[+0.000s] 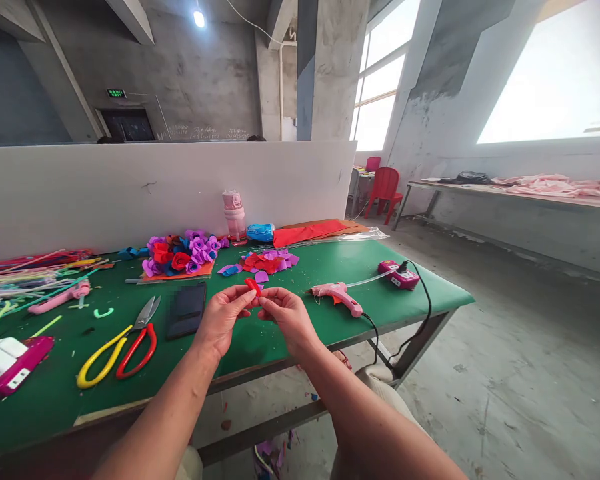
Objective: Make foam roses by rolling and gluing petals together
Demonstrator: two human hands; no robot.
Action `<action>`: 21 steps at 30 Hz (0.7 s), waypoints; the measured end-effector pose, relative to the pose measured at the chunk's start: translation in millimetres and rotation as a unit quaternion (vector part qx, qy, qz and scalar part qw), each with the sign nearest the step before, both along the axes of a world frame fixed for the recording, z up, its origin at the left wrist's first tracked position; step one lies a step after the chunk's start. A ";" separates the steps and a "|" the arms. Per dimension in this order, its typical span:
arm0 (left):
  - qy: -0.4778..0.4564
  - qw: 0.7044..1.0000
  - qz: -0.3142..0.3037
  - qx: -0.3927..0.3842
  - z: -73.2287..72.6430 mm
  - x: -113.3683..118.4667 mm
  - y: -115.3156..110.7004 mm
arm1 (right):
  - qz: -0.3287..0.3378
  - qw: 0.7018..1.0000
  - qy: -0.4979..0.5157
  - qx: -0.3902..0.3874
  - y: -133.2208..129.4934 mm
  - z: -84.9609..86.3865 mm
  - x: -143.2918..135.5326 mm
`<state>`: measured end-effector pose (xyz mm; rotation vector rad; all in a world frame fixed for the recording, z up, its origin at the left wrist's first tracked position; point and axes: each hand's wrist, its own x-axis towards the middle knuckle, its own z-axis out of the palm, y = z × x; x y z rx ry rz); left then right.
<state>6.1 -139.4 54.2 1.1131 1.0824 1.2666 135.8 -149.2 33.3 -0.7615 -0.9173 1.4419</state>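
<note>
Between the fingertips of my left hand (pixel 229 312) and my right hand (pixel 283 313) is a small rolled piece of red crepe paper (pixel 253 287). Both hands pinch it just above the front edge of the green table (pixel 260 347). Beyond them lies a pile of loose red, purple and blue petals (pixel 270 262). To the right, a pink hot glue gun (pixel 337 293) rests on its side with a glue stick in its back. Finished-looking paper flowers (pixel 183 253) in purple, red and blue sit on an orange sheet to the left.
Scissors (pixel 125 343) with yellow and red handles and a dark phone (pixel 187 311) lie left of my hands. Power strips (pixel 399 275) stand at both sides. A pink bottle (pixel 234 215), a blue packet (pixel 261 232) and red paper (pixel 307 233) line the white partition (pixel 170 190).
</note>
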 end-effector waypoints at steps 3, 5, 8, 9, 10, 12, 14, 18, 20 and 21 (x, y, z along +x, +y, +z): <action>0.001 1.000 -0.007 -0.004 0.1 0.2 0.4 | 0.000 1.000 -0.004 0.000 -0.8 1.4 0.6; 0.001 1.000 -0.007 -0.004 0.2 0.3 0.5 | 0.000 1.000 -0.004 -0.001 -1.2 1.7 0.7; 0.003 1.000 -0.007 -0.004 0.3 0.5 0.1 | -0.001 1.000 -0.002 0.001 -1.0 1.1 0.4; 0.002 1.000 -0.006 -0.004 0.3 0.7 -0.1 | -0.001 1.000 -0.002 0.002 -0.9 0.9 0.3; 0.001 1.000 -0.004 -0.005 0.4 0.9 -0.3 | -0.001 1.000 -0.001 0.003 -0.7 0.6 0.2; -0.001 1.000 0.000 -0.005 0.6 1.4 -0.6 | 0.000 1.000 0.001 0.005 -0.4 0.3 0.0; -0.002 1.000 0.002 -0.003 0.9 2.0 -0.7 | 0.001 1.000 0.003 0.006 -0.4 0.1 0.0; -0.001 1.000 0.007 0.002 1.5 2.6 -1.1 | 0.002 1.000 0.007 0.005 -0.7 -0.1 0.3; -0.003 1.000 0.003 0.002 2.0 2.6 -1.5 | 0.001 1.000 0.010 0.006 -1.0 -0.2 0.4; -0.004 1.000 -0.001 0.001 2.2 2.6 -1.7 | 0.001 1.000 0.012 0.006 -1.1 -0.2 0.5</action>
